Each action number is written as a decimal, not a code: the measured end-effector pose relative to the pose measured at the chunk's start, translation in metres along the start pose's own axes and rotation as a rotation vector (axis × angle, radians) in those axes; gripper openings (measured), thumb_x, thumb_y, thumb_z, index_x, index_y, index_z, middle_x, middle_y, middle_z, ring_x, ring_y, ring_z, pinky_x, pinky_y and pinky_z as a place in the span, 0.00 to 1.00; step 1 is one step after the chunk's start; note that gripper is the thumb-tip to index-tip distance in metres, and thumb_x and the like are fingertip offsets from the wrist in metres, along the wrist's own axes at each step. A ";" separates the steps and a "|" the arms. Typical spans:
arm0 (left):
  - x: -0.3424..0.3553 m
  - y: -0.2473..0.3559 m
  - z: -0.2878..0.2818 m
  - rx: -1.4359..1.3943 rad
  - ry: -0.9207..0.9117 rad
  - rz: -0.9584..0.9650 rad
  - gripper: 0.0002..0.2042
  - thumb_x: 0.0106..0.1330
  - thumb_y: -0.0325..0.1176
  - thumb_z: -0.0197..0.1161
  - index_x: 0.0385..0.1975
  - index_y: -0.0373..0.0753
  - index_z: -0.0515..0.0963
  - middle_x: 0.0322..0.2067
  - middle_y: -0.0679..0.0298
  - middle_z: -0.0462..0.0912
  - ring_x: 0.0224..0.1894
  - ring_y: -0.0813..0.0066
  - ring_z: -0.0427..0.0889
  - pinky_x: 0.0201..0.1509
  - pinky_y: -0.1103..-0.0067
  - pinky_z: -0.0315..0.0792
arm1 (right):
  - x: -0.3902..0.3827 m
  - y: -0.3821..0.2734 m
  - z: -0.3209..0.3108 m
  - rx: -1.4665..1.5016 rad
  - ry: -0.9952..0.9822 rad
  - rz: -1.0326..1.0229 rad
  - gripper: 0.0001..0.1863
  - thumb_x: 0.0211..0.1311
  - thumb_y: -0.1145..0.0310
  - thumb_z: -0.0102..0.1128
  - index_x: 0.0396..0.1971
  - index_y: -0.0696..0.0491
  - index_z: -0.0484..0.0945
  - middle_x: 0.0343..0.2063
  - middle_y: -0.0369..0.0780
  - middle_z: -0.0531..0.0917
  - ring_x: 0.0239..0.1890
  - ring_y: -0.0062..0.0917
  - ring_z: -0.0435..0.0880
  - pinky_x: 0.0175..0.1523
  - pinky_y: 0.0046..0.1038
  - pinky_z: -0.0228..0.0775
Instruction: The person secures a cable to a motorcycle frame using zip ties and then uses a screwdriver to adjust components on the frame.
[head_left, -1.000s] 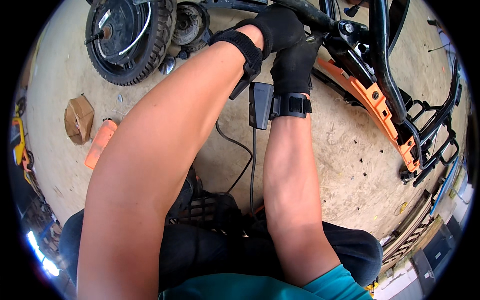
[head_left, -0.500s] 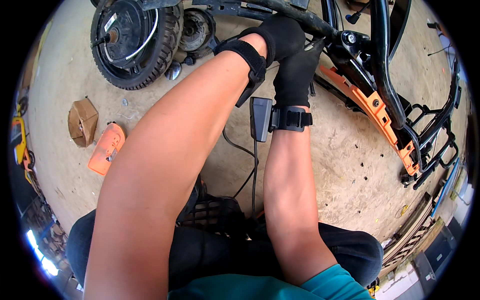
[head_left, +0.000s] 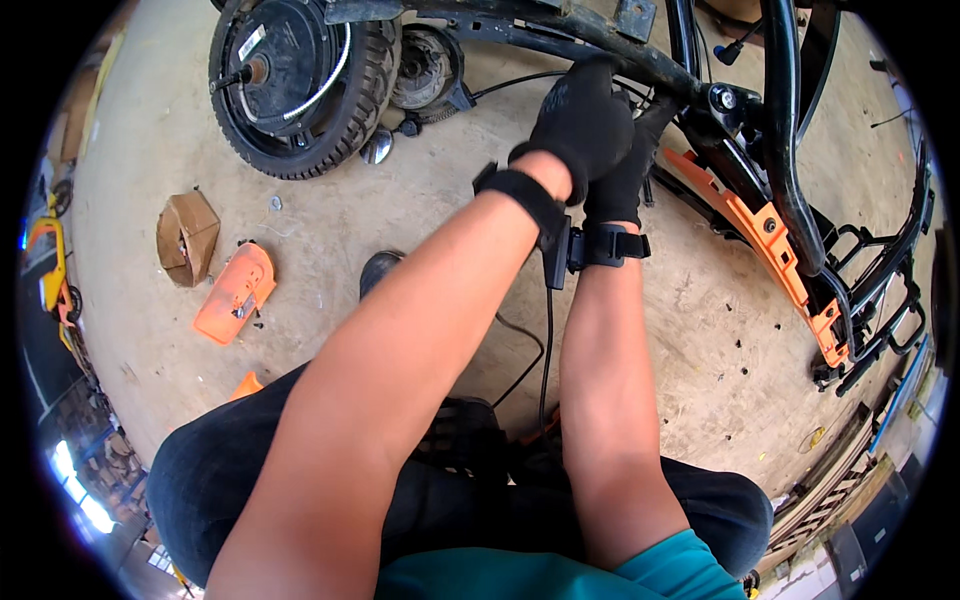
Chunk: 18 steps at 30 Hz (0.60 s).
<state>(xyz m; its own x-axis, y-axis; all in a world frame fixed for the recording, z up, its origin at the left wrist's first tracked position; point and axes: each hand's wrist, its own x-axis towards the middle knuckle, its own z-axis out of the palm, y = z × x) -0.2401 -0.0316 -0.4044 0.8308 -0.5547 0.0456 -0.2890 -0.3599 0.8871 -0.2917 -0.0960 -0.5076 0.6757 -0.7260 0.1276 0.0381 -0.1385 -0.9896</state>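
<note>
Both my hands wear black gloves and meet just beneath the black tubular frame (head_left: 660, 70). My left hand (head_left: 590, 120) is closed, its knuckles close under the frame's tube; its fingertips are hidden. Beside it, partly covered by it, my right hand (head_left: 635, 165) reaches up with bent fingers near the frame's joint. A thin black cable (head_left: 515, 83) runs from the left toward my left hand. Thin cable-like pieces show at the fingers, but what the hands grip is too hidden to name. An orange panel (head_left: 745, 215) is attached to the frame on the right.
A wheel with a knobby tyre (head_left: 300, 90) lies at the far left, beside a round metal hub part (head_left: 425, 75). Nearer are an open cardboard box (head_left: 187, 240) and a loose orange cover (head_left: 235, 295). Small dark screws (head_left: 740, 343) dot the concrete floor on the right.
My left hand has drawn back slightly from the frame and turned, its forearm shifting right. The view has shifted, and the cable to the left of my hands now shows.
</note>
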 end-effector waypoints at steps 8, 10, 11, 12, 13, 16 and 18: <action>-0.002 0.002 0.007 -0.037 -0.070 0.220 0.17 0.59 0.35 0.58 0.45 0.34 0.76 0.42 0.48 0.79 0.46 0.50 0.78 0.53 0.66 0.71 | -0.006 -0.007 -0.011 0.004 -0.054 -0.023 0.17 0.71 0.65 0.49 0.54 0.58 0.66 0.41 0.40 0.79 0.44 0.23 0.78 0.46 0.27 0.72; -0.003 0.007 0.007 -0.026 -0.094 0.188 0.17 0.60 0.37 0.59 0.46 0.35 0.77 0.45 0.48 0.78 0.48 0.52 0.77 0.55 0.66 0.70 | -0.005 -0.019 -0.013 0.116 -0.114 -0.015 0.20 0.69 0.71 0.50 0.58 0.57 0.62 0.43 0.40 0.78 0.44 0.23 0.77 0.47 0.26 0.71; -0.004 0.009 0.006 0.014 -0.104 0.197 0.18 0.60 0.38 0.59 0.46 0.35 0.77 0.46 0.49 0.77 0.49 0.52 0.76 0.56 0.66 0.70 | -0.005 -0.025 -0.014 0.003 -0.140 -0.036 0.21 0.68 0.73 0.50 0.58 0.57 0.61 0.43 0.40 0.78 0.44 0.23 0.77 0.48 0.26 0.71; -0.005 0.012 0.005 0.055 -0.114 0.206 0.19 0.59 0.40 0.59 0.47 0.35 0.77 0.47 0.49 0.76 0.51 0.53 0.75 0.57 0.66 0.69 | -0.007 -0.031 -0.018 -0.107 -0.156 -0.033 0.18 0.68 0.74 0.50 0.56 0.58 0.64 0.43 0.40 0.79 0.44 0.23 0.78 0.47 0.26 0.71; -0.006 0.014 0.004 0.113 -0.130 0.209 0.19 0.59 0.41 0.60 0.47 0.35 0.77 0.48 0.49 0.76 0.52 0.54 0.74 0.58 0.66 0.68 | -0.008 -0.035 -0.021 -0.217 -0.173 -0.030 0.16 0.67 0.74 0.51 0.53 0.58 0.66 0.43 0.40 0.79 0.43 0.24 0.78 0.47 0.26 0.71; -0.009 0.021 0.002 0.106 -0.215 0.135 0.23 0.58 0.45 0.61 0.49 0.35 0.75 0.51 0.47 0.73 0.55 0.53 0.72 0.60 0.64 0.67 | -0.011 -0.041 -0.026 -0.150 -0.119 -0.041 0.13 0.67 0.74 0.50 0.50 0.58 0.70 0.43 0.41 0.80 0.43 0.24 0.79 0.47 0.26 0.72; -0.011 0.026 0.003 0.248 -0.199 0.129 0.26 0.57 0.47 0.62 0.51 0.35 0.74 0.51 0.46 0.73 0.56 0.50 0.71 0.61 0.63 0.66 | -0.009 -0.040 -0.027 0.000 -0.117 -0.066 0.12 0.68 0.73 0.50 0.49 0.59 0.72 0.43 0.41 0.80 0.43 0.25 0.79 0.47 0.26 0.73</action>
<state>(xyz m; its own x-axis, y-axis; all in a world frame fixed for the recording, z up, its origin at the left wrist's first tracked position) -0.2582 -0.0367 -0.3836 0.6781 -0.7340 0.0377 -0.5125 -0.4355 0.7401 -0.3196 -0.1020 -0.4673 0.7529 -0.6320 0.1837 0.0848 -0.1836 -0.9793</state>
